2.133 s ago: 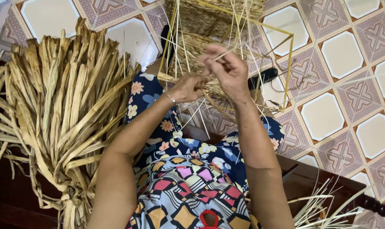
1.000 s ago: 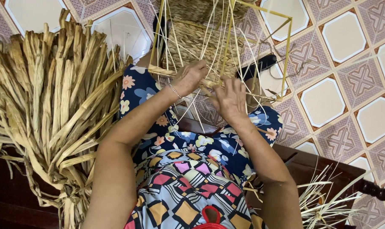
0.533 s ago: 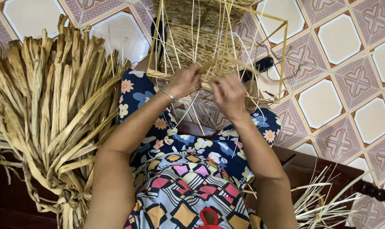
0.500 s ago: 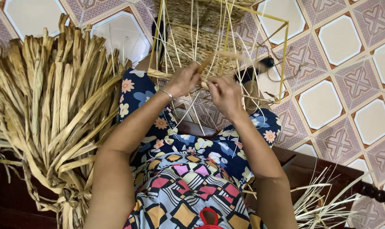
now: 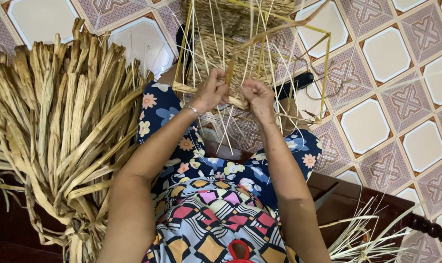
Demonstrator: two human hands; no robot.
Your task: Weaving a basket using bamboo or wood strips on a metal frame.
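A floor of patterned mauve and cream tiles fills the background. On the person's left lies a big bundle of dried tan leaf strips, tied near its lower end and fanning out upward. A half-woven straw basket on a yellow wire frame rests against the person's knees, over a dark blue floral garment; loose pale strands stand up from its woven part. A smaller sheaf of thin pale straw lies at the lower right, beside a dark wooden seat edge. A black sandal sits on the tiles just behind the frame.

Both forearms reach forward and slightly inward, wrists meeting at the basket's near edge. The left hand has its fingers closed around strands at the frame's lower bar, a thin bracelet on the wrist. The right hand, just beside it, is fisted with its fingers gripping strands of the weave.
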